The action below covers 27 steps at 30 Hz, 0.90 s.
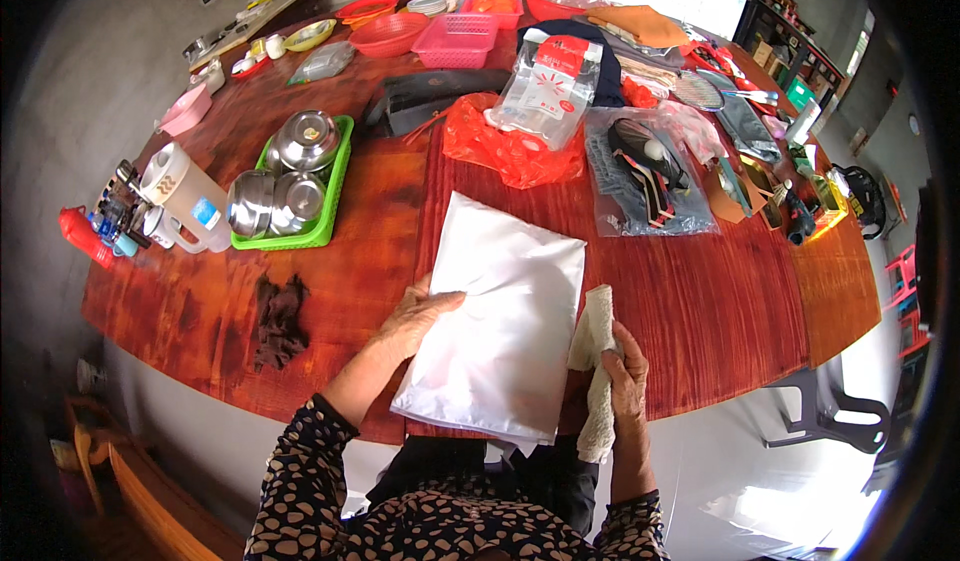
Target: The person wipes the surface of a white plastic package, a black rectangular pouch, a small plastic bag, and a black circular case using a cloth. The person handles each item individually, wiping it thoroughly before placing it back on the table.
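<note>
A flat white plastic bag [505, 311] lies in front of me, its lower end reaching over the table's near edge. My left hand [418, 316] grips the bag's left side, thumb on top and the other fingers hidden beneath. To the right of the bag, my right hand [627, 366] is closed round a cream knitted cloth [598, 401], which hangs down past the table edge. What the bag holds, if anything, cannot be made out. A crumpled dark brown cloth [280, 321] lies to the left of my left arm.
A green basket [337, 186] of steel bowls and a beige pitcher [190, 201] stand left. Beyond the bag lie a red plastic bag [465, 141] and a clear packet with table-tennis bats [650, 176]. Pink and red baskets [455, 41] line the far side. A dark plastic chair [835, 416] stands right.
</note>
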Available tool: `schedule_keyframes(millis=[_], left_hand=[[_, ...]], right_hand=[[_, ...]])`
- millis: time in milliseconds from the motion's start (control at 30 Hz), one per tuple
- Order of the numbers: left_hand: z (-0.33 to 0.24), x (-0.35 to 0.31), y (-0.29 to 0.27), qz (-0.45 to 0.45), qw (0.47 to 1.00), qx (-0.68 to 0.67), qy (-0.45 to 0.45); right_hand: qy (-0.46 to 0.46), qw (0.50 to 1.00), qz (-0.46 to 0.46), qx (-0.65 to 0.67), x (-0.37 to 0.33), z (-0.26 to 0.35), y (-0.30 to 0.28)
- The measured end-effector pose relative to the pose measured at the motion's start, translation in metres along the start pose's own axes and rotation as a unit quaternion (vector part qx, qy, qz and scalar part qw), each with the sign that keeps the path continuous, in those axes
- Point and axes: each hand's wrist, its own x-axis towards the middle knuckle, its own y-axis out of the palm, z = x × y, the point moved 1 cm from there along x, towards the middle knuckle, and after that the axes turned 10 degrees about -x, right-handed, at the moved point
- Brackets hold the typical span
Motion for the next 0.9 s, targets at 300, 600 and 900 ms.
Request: schedule_keyframes(millis=[300,600,900], left_hand=[[-0.079,0.064,0.025,0.092,0.994,0.052,0.040],[-0.140,0.159,0.058,0.075,0.992,-0.001,0.098],[-0.127,0.261,0.041,0.105,0.981,-0.069,0.150]], right_hand=[[-0.004,0.998,0.046,-0.033,0.001,0.004,-0.001],[-0.019,0.992,0.057,-0.109,0.003,0.012,0.001],[-0.031,0.985,0.040,-0.163,0.005,0.022,0.011]])
